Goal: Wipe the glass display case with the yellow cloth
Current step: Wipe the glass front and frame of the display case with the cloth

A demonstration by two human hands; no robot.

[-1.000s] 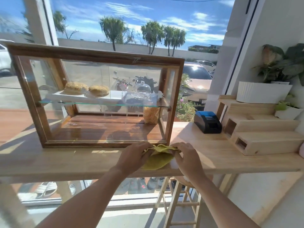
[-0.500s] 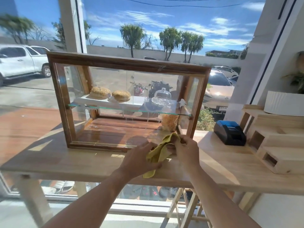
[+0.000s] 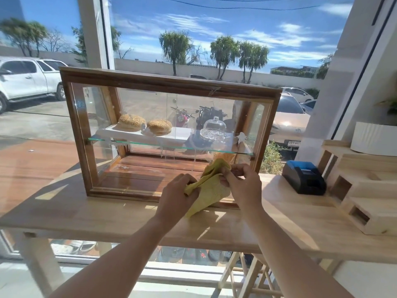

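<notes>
A wood-framed glass display case [image 3: 137,81] stands on the pale wooden counter [image 3: 107,216] in front of a window. Inside it, a glass shelf carries two round breads [image 3: 132,121] and a small glass dome [image 3: 214,126]. The yellow cloth [image 3: 211,190] hangs bunched between both hands, just in front of the case's lower right glass. My left hand [image 3: 177,197] grips its lower left part. My right hand [image 3: 242,186] pinches its upper right part near the case's bottom right corner.
A black and blue receipt printer [image 3: 303,177] sits on the counter right of the case. Stepped wooden risers [image 3: 369,190] and a white planter [image 3: 374,139] fill the far right. A wooden stool [image 3: 242,274] stands under the counter.
Both hands have lifted the cloth off the counter and up in front of the case's lower right glass. The view has shifted right and closer to the case.
</notes>
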